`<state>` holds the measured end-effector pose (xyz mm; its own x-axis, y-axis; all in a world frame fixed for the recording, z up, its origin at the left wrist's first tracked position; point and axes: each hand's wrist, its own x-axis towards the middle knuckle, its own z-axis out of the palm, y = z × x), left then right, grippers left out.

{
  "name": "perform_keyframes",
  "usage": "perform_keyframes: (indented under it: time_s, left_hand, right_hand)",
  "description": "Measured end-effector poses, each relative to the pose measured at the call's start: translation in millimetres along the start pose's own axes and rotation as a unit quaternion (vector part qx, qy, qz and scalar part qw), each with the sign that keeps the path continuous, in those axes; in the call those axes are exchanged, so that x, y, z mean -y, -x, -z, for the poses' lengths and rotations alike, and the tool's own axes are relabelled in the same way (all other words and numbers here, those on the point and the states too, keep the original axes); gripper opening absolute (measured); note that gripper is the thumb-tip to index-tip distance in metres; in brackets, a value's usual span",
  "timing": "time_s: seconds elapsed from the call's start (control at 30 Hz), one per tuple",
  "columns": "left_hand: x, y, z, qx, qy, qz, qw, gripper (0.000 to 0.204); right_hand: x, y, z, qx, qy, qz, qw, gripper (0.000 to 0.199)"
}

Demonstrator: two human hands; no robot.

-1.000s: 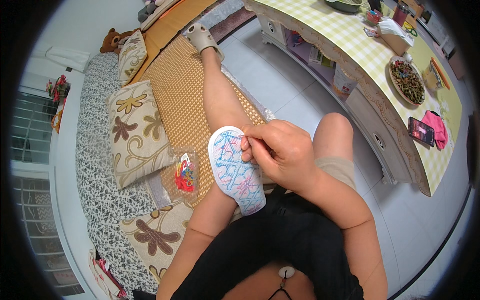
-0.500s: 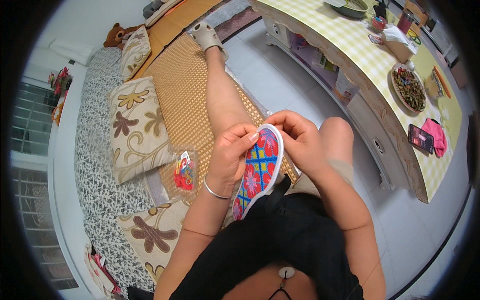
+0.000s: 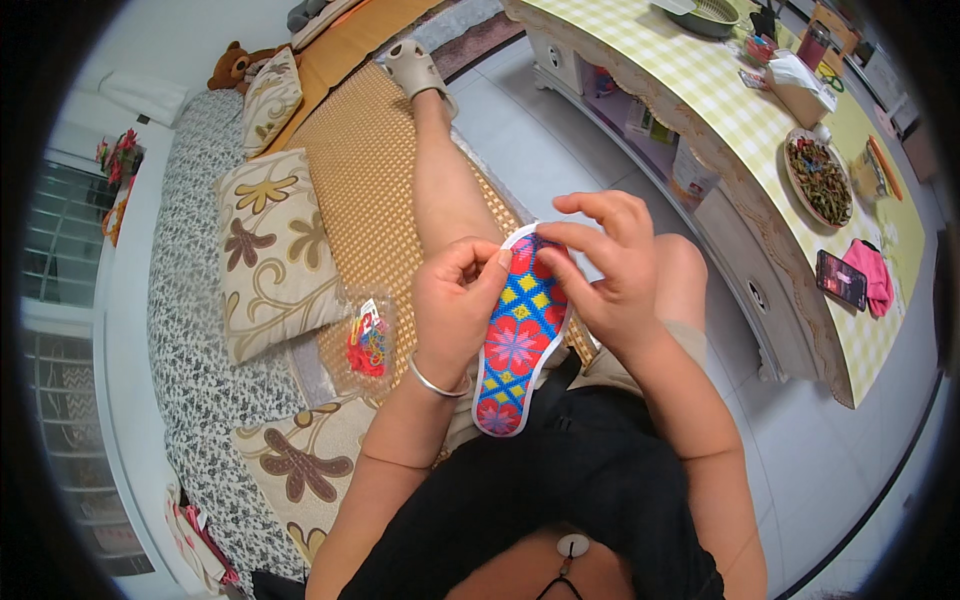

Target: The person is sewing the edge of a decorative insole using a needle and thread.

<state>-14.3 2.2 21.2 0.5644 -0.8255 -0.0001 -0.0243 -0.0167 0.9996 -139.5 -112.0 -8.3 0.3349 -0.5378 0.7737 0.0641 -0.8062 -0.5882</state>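
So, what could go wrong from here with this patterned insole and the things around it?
The insole is held near its top end, so it might swing if the left hand loosens. Any needle near the right hand is too small to make out, so a prick is possible but uncertain. The phone lies close to the table's front edge; a bump could perhaps knock it down.

The sofa [image 3: 200,270] carries a woven mat [image 3: 350,160], floral cushions [image 3: 278,250] and a clear bag of coloured strands [image 3: 368,345]. On the table [image 3: 738,255] lies a checked tablecloth [image 3: 690,85], bearing a plate of food [image 3: 795,193], a phone [image 3: 841,280], a pink cloth [image 3: 878,285], a tissue box [image 3: 797,97] and a green basket [image 3: 706,28].
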Motion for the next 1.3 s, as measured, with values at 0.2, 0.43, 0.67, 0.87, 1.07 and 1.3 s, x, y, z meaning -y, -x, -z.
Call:
perform_keyframes:
  time_s: [0.2, 0.43, 0.67, 0.87, 1.07, 1.3]
  left_hand:
    - [5.6, 0.5, -3.3, 0.022, -0.009, -0.02, 1.0, 0.006]
    - [16.3, -1.6, 9.2, -0.032, -0.042, -0.009, 0.999, 0.004]
    - [17.7, 1.6, 16.1, -0.087, -0.08, -0.057, 0.991, 0.006]
    - [18.6, 0.7, 12.1, -0.043, 0.027, -0.056, 0.997, 0.005]
    - [9.8, 4.2, 8.7, -0.015, 0.053, -0.067, 0.996, 0.003]
    - [7.8, 5.3, 6.8, -0.013, 0.05, -0.077, 0.996, 0.004]
  right_hand:
    - [2.6, -4.1, -8.8, 0.024, 0.045, 0.106, 0.993, 0.022]
    - [36.8, -18.7, 24.4, -0.028, -0.602, -0.355, 0.715, 0.013]
    - [12.2, -37.5, 94.2, -0.353, -0.387, -0.163, 0.836, 0.016]
    - [39.5, -17.8, 27.6, 0.043, -0.025, -0.173, 0.984, 0.008]
    - [25.7, -1.3, -11.3, 0.033, -0.007, -0.011, 0.999, 0.013]
    - [25.8, -1.9, -13.2, 0.03, 0.005, -0.006, 1.0, 0.014]
